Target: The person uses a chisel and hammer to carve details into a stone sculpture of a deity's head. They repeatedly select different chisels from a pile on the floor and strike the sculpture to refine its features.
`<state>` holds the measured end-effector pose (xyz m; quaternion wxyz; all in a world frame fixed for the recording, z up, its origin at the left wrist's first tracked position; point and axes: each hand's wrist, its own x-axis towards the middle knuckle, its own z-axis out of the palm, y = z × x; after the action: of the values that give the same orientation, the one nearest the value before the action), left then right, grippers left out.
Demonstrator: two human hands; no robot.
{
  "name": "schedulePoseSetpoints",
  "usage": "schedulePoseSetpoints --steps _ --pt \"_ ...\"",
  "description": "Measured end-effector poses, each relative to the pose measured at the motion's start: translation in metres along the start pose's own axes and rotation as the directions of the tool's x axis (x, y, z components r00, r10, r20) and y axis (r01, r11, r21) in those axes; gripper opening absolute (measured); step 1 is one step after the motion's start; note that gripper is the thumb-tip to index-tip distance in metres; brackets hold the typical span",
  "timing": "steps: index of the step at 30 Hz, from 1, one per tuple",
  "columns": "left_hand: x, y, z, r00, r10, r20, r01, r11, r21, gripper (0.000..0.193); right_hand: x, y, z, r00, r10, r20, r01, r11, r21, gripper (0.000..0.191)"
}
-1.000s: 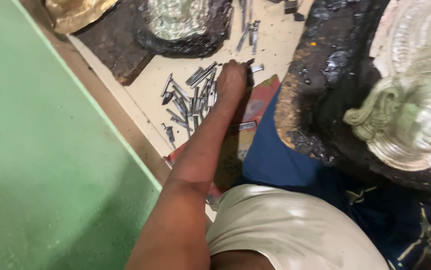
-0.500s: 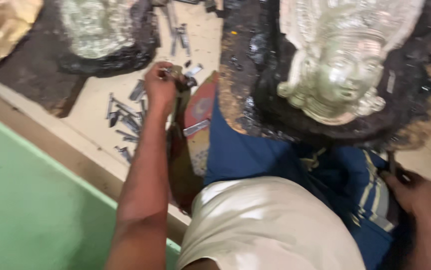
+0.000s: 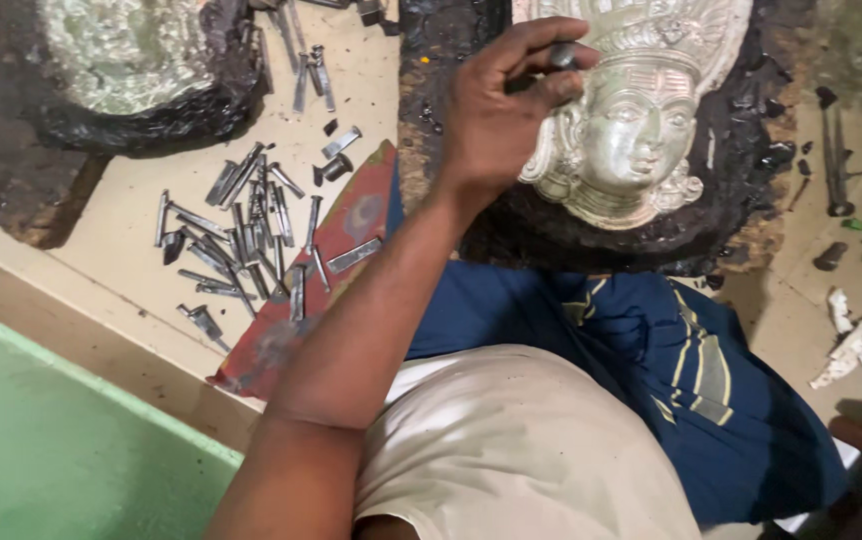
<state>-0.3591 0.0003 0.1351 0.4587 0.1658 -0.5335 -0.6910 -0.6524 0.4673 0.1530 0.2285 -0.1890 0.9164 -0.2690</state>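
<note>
**Punch Brought to the Silver Face**

The left hand [image 3: 496,110] was up over the far middle of the scene, fingers pinched together on a small dark metal punch [image 3: 551,62], and that tool sat right at the forehead side of the embossed silver face [image 3: 636,135]. The relief lay bedded in a black pitch block [image 3: 451,60], with a blue cloth [image 3: 671,360] spread at its near edge. Whether the tip actually touched the metal could not be told; the fingers hid it.

Off to the left, a scatter of loose steel punches [image 3: 241,235] lay on the pale floor [image 3: 131,250], some spilling onto a red mat [image 3: 346,225]. A second relief in pitch [image 3: 131,60] waited at the far left. More tools [image 3: 836,150] sat at the far right.

The right hand was out of the picture, so its state was unknown.

By the look of it, this was the placing step: tool chosen, being set on the work. The next move would seem to call for a steady, upright seat of the tip on the exact line, well clear of the finished features.
</note>
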Motion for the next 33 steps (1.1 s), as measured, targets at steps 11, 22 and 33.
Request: schedulePoseSetpoints --steps 11,22,33 --pt "-0.028 -0.012 0.026 0.994 0.080 -0.080 -0.090 0.987 -0.132 0.045 -0.024 -0.178 -0.002 0.842 -0.523 0.131 0.540 0.811 -0.225 0.037" --pt "-0.033 -0.017 0.035 0.951 0.209 -0.229 -0.121 0.931 0.346 0.057 -0.065 -0.346 0.036 0.479 -0.697 0.534 0.847 0.207 -0.489 0.052" --pt "-0.031 -0.018 0.033 0.954 0.221 -0.202 -0.160 0.947 0.280 0.065 -0.070 -0.365 0.043 0.380 -0.757 0.531 0.850 0.059 -0.524 0.059"
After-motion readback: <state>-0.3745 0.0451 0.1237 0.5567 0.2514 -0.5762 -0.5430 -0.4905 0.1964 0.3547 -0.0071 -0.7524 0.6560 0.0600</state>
